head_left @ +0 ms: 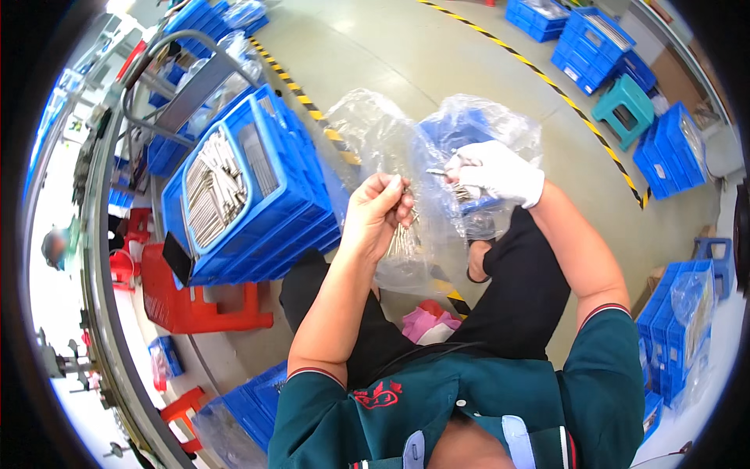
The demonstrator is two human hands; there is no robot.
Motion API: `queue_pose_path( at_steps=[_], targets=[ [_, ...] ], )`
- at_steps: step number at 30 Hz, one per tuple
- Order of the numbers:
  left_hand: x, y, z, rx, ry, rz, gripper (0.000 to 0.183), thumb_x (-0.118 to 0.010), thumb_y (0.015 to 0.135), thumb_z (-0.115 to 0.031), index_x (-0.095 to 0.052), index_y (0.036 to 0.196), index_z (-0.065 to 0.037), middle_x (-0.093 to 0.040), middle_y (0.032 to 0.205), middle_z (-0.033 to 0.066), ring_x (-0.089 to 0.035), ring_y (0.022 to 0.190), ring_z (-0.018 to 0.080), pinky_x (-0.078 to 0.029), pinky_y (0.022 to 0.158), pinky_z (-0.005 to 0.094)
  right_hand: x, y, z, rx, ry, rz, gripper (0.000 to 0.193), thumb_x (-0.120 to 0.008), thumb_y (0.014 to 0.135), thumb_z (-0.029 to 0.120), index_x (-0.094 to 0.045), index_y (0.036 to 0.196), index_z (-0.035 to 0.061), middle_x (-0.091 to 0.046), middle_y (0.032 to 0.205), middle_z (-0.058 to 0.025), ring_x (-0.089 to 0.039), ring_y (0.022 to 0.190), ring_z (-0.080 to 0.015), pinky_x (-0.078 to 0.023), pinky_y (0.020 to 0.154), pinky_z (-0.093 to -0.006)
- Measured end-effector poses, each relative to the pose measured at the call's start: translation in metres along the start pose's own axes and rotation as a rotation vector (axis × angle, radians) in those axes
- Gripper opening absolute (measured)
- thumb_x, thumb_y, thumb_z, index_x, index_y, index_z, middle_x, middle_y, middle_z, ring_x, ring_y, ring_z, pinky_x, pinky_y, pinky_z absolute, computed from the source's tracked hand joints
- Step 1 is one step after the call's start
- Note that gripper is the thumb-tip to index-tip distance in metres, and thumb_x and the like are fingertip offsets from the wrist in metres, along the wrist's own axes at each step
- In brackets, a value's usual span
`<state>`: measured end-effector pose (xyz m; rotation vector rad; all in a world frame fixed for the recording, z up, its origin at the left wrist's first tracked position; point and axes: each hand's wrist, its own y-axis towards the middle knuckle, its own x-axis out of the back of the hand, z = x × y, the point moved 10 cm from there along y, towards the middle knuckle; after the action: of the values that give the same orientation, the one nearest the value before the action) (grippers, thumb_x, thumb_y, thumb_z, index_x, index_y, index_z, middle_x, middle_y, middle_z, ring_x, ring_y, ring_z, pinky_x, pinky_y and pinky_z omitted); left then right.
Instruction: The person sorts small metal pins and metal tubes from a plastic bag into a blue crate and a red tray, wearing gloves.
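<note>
My right hand (498,173), in a white glove, pinches a short metal pin (435,171) that points left toward my other hand. Bare and closed, my left hand (378,205) has its thumb pressed to curled fingers; what they hold, if anything, is too small to make out. Below and beside it, a clear plastic bag (406,270) contains many thin metal pins (404,241). Under the gloved hand is a blue bin (453,131) lined with clear plastic (525,125), with more metal pieces (466,192) inside, partly covered by the glove.
Stacked blue crates (301,227) at my left bear a tray of metal rods (211,191). Beside them are a red stool (191,301) and a cart handle (187,35). Further crates (590,47) and a green stool (625,109) stand at far right. A pink cloth (430,319) lies between my legs.
</note>
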<state>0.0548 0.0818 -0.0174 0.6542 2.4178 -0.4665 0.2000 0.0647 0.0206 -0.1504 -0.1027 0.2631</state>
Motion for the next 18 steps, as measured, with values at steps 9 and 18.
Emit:
queue_pose_path(
  at_steps=[9,18],
  targets=[
    [0.019,-0.014,-0.010,0.046,0.021,-0.006,0.013,-0.055,0.086,-0.013,-0.054,0.086,-0.001,-0.055,0.065,0.0052,-0.047,0.051,0.0093,-0.040,0.045,0.0229,-0.061,0.012,0.023,0.254,-0.421,-0.007,0.024,-0.059,0.080,0.025,-0.057,0.078,0.0011,-0.052,0.060,-0.0076,-0.044,0.055,-0.0144,-0.038,0.053,-0.0285],
    [0.018,-0.011,-0.014,0.003,0.075,-0.020,0.011,-0.057,0.084,-0.012,-0.055,0.083,-0.002,-0.055,0.065,0.0070,-0.047,0.051,0.0099,-0.038,0.044,0.0230,-0.054,0.007,0.025,0.211,-0.446,-0.042,0.027,-0.057,0.080,0.027,-0.056,0.080,0.0007,-0.054,0.066,-0.0133,-0.046,0.057,-0.0228,-0.040,0.056,-0.0321]
  ],
)
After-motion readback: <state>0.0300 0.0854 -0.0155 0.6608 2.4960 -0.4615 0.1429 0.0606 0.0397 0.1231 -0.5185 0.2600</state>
